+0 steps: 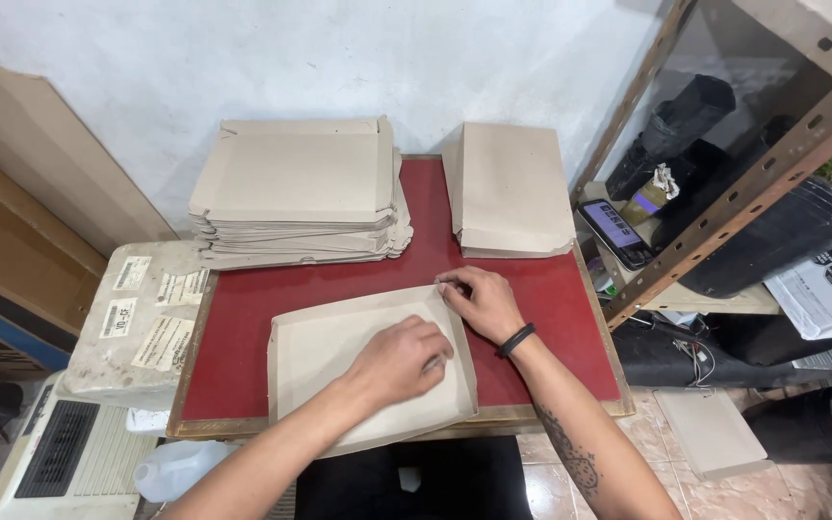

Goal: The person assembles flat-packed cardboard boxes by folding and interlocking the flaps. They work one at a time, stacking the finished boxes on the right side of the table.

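Note:
A flat grey cardboard box blank point(329, 351) lies on the red table top point(243, 318) in front of me, its side flaps partly raised. My left hand point(399, 361) presses down inside the blank near its right edge, fingers curled. My right hand point(479, 300), with a black band on the wrist, pinches the raised right flap at the blank's far right corner. Behind it sit a tall stack of unfolded blanks point(296, 193) at the back left and a smaller stack of folded pieces point(510, 188) at the back right.
A metal shelf frame point(724, 207) stands at the right with a phone point(616, 231) and dark bags on it. A wrapped parcel with labels point(142, 323) lies left of the table. Cardboard sheets point(12, 221) lean against the left wall. A plastic bottle point(175, 467) lies below.

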